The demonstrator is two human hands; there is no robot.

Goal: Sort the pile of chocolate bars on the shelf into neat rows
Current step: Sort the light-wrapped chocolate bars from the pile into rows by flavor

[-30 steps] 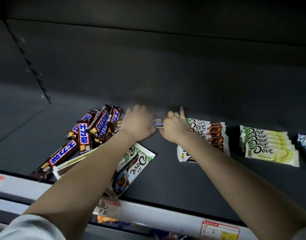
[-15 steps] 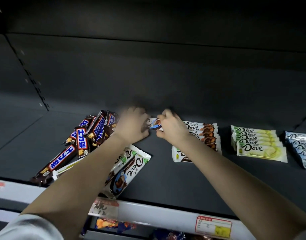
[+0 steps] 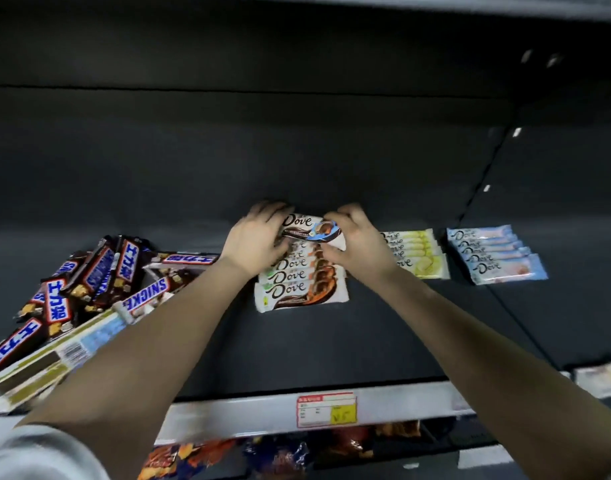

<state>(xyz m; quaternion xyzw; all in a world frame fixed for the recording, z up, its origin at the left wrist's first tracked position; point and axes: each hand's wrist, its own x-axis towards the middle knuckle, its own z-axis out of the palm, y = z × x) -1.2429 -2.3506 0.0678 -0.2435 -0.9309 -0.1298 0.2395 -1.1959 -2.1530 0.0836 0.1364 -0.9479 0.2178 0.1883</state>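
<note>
Dove bar [image 3: 312, 230] now atop stack [image 3: 300, 292] | left hand [image 3: 259, 237], right hand [image 3: 357, 244] grip ends (open shelf [image 3: 297, 348] in front)

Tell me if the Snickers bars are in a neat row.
No, the Snickers bars lie crisscrossed in a loose pile at left.

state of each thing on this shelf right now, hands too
left hand, grips the left end of the top Dove bar
right hand, grips its right end
top Dove bar, held by both hands at the back of the brown Dove row
brown Dove row, neat, bars overlapping
yellow Dove row, neat
blue Dove row, neat
Snickers pile, jumbled, unsorted
</note>
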